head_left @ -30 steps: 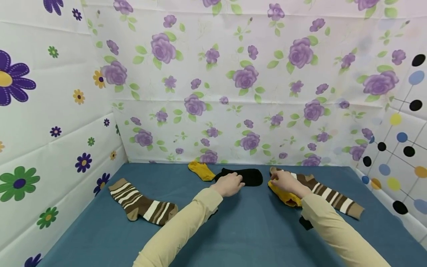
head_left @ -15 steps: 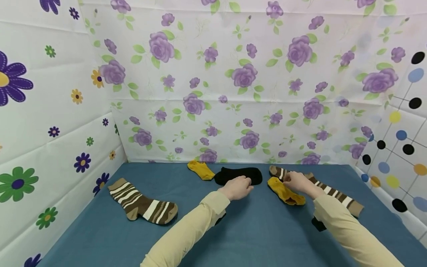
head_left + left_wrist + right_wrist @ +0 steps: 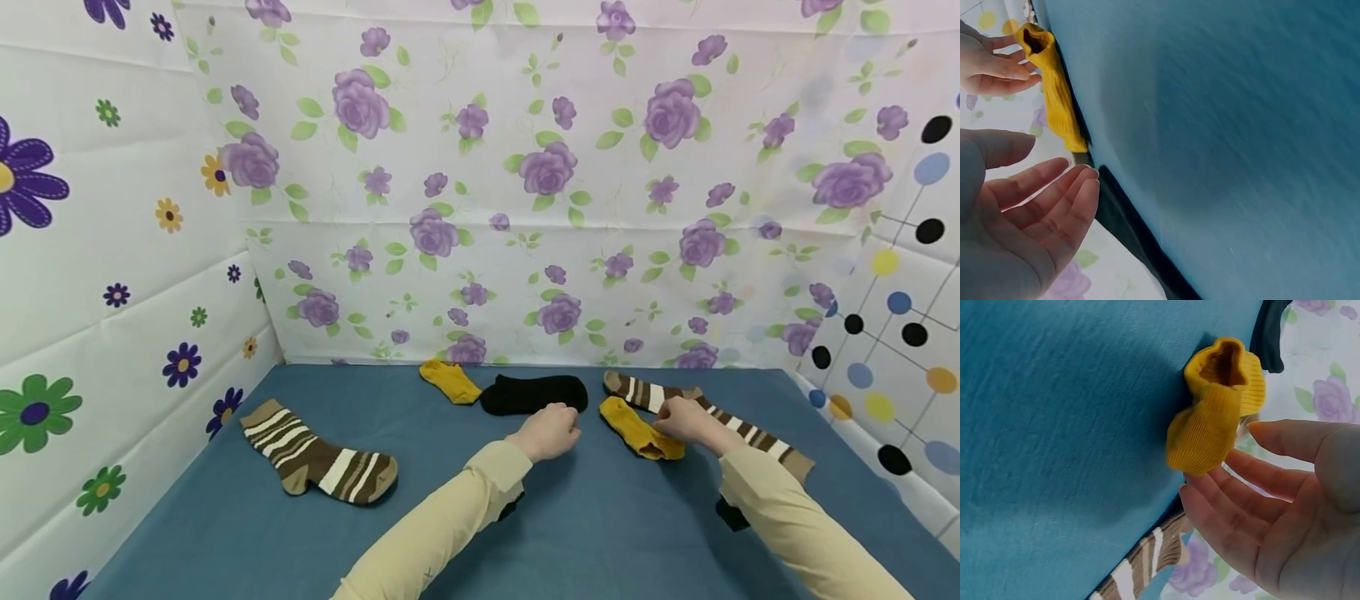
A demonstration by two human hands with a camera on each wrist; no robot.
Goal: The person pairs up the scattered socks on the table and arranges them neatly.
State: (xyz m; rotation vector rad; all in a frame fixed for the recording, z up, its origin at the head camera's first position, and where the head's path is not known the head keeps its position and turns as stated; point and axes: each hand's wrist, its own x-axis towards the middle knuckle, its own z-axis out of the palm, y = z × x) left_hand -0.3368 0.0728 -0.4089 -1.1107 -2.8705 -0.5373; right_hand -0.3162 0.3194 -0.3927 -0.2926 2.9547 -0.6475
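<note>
Grip: right hand loose, thumb clear of the fingers, nothing held; fingertips beside the near yellow sock, contact uncertain. Left hand also relaxed and empty, near the black sock. Yellow one lies on the cloth, cuff gaping, just beside the striped sock. Step looks like placing or adjusting it. Moving it calls for a thumb-and-finger pinch; leaving it, a clean lift away.

A white sheet with purple roses backs the blue surface along its far edge; daisy-print sheeting borders the left edge, dotted sheeting the right.
</note>
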